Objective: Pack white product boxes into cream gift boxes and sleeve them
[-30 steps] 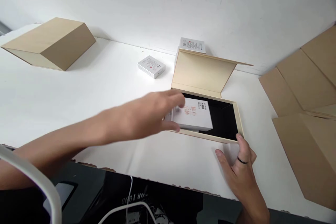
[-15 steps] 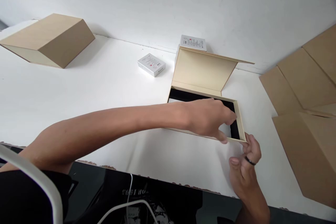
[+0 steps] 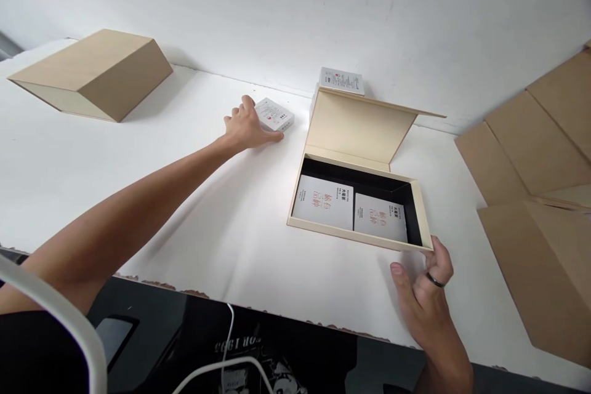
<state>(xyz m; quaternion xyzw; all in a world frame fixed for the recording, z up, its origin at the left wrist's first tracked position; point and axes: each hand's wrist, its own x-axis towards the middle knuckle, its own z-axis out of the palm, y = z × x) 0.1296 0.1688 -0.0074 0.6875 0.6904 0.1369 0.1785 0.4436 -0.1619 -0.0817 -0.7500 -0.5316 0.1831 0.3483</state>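
An open gift box with a beige rim and black lining stands on the table, its lid tipped back. Inside, side by side, lie two white printed cartons, the left carton and the right carton. My left hand is at a small white carton left of the lid, thumb along its near side and fingers spread by its left corner; a firm grip does not show. My right hand touches the gift box's near right corner with bent fingers, thumb held apart.
Behind the lid, more white cartons stand against the wall. A closed beige box sits at the far left. Unfolded brown boxes cover the right side. The table's front edge is ragged; a white cable hangs below it.
My left hand has left the gift box's interior and swung left to the small carton, uncovering the two cartons inside. My right hand stays at the gift box's corner.
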